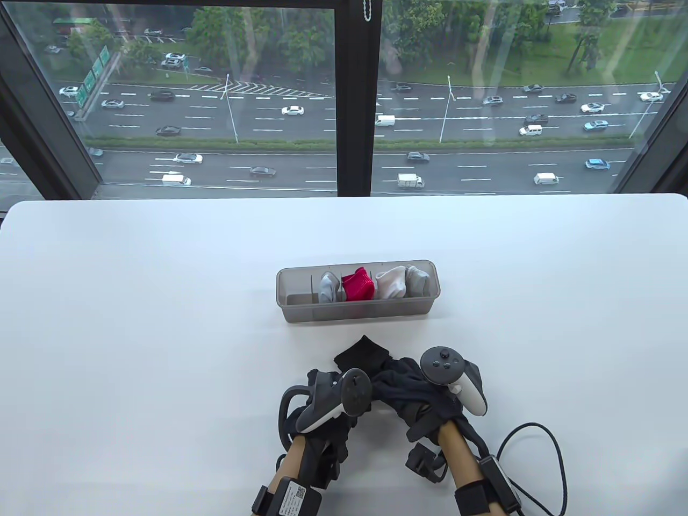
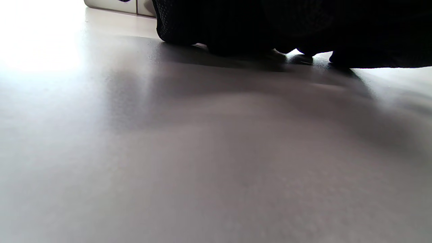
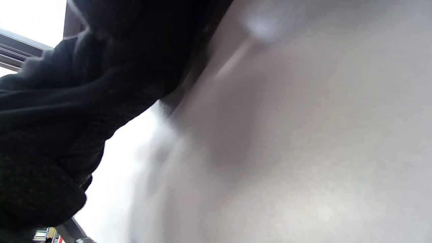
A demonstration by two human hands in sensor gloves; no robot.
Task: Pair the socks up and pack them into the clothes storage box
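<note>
A pair of black socks (image 1: 365,353) lies bunched on the white table, just in front of the grey storage box (image 1: 357,314). My left hand (image 1: 329,399) grips the bundle from the left and my right hand (image 1: 427,411) from the right; the trackers hide the fingers. The dark fabric drapes over the right hand. In the box sit a grey sock roll (image 1: 328,287), a red one (image 1: 358,286), a white one (image 1: 391,283) and another grey one (image 1: 417,278). Black knit (image 2: 236,27) fills the top of the left wrist view, and black knit (image 3: 67,111) fills the left of the right wrist view.
The box's leftmost compartment (image 1: 297,294) holds nothing. A black cable (image 1: 553,457) loops on the table to the right of my right wrist. A window stands beyond the table's far edge (image 1: 344,200).
</note>
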